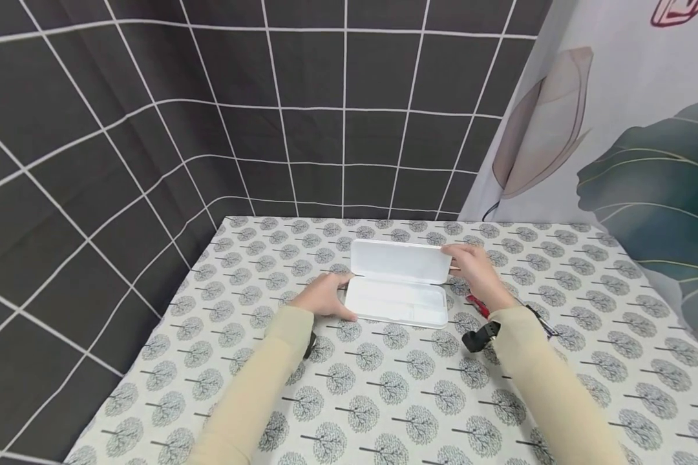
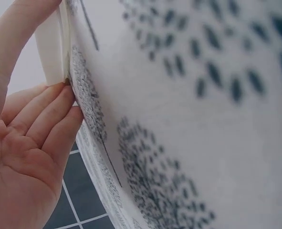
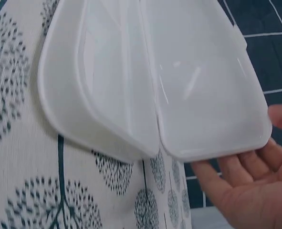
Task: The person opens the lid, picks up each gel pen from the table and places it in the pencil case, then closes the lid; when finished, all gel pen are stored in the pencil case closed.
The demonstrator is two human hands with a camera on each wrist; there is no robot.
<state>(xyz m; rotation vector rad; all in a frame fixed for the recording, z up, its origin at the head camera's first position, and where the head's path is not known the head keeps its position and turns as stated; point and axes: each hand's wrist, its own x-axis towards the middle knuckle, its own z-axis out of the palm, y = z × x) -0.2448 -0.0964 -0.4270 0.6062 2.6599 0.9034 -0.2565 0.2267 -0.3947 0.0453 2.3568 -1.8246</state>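
Note:
A white plastic pencil case (image 1: 395, 300) lies on the table with its hinged lid (image 1: 401, 259) standing up at the back. My left hand (image 1: 324, 296) grips the left end of the base, thumb at the front corner and fingers toward the hinge side. In the left wrist view, the fingers (image 2: 45, 114) reach the case's edge, which is mostly out of frame. My right hand (image 1: 475, 268) holds the lid's right end. The right wrist view shows its fingers (image 3: 241, 171) behind the lid and the thumb at its edge. The case's inside (image 3: 112, 71) looks bare.
A red object (image 1: 478, 305) lies beside the right hand, partly hidden by it, and a thin metal piece (image 1: 549, 329) shows past the right wrist. The tree-print cloth (image 1: 349, 394) covers the table. A dark grid curtain (image 1: 378, 129) hangs behind, a leaf-print curtain (image 1: 645, 174) at right.

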